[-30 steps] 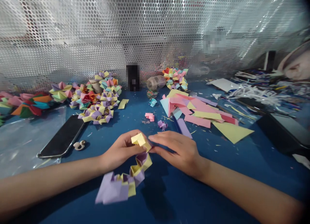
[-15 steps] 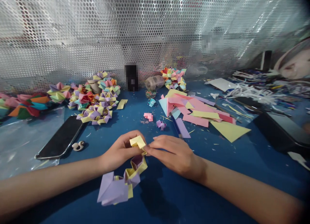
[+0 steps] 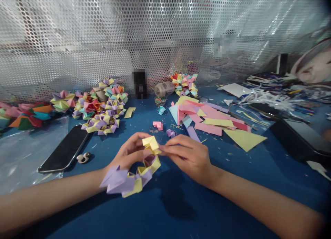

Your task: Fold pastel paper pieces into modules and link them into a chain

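Observation:
Both my hands meet over the blue table (image 3: 181,211) on a chain of folded yellow and purple paper units (image 3: 131,177). My left hand (image 3: 129,154) curls its fingers round the chain's upper end, where a yellow unit (image 3: 151,144) sticks up. From the right, my right hand (image 3: 187,156) pinches that same yellow end with thumb and fingers. The rest of the chain hangs down to the left, lifted off the table below my left wrist.
Finished paper rings (image 3: 103,123) lie at the back left beside a black phone (image 3: 64,151) and a small clip (image 3: 83,158). Loose coloured sheets (image 3: 214,123) spread at the right. A perforated metal screen (image 3: 129,35) closes the back. Dark devices (image 3: 300,139) sit far right.
Both hands have lifted slightly and the chain's loose purple end has risen off the table. My right fingers have closed more tightly on the yellow end.

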`<act>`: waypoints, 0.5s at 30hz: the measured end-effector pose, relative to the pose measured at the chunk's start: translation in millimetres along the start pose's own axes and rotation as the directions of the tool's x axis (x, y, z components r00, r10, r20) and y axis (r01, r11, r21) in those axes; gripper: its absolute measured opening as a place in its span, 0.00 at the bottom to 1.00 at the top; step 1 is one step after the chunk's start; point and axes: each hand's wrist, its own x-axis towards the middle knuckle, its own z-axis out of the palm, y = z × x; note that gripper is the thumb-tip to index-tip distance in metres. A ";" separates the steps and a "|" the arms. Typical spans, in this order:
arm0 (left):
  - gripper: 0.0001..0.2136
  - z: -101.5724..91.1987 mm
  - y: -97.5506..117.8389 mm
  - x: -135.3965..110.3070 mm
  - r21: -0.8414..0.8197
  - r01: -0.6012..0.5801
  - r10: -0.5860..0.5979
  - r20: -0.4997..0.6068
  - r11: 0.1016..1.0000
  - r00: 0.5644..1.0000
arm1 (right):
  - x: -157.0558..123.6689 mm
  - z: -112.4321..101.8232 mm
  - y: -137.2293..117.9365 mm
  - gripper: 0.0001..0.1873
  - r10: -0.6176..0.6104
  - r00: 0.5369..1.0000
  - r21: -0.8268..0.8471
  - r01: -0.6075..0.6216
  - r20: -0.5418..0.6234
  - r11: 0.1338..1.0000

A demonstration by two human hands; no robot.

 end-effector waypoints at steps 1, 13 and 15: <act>0.13 -1.2 -0.7 -0.5 -0.030 -0.042 0.041 -0.023 0.999 0.999 | 1.2 -1.1 1.5 0.06 0.038 0.999 0.016 -0.038 -0.037 0.999; 0.09 3.7 0.1 -1.7 0.213 -0.132 0.153 -0.084 0.968 0.985 | 2.6 -1.5 -0.3 0.06 0.255 0.967 0.242 -0.253 0.022 0.937; 0.10 3.3 -0.5 -3.4 0.224 -0.154 0.174 -0.076 0.962 0.982 | 2.6 -1.7 -3.7 0.06 0.242 0.969 0.243 -0.245 0.044 0.939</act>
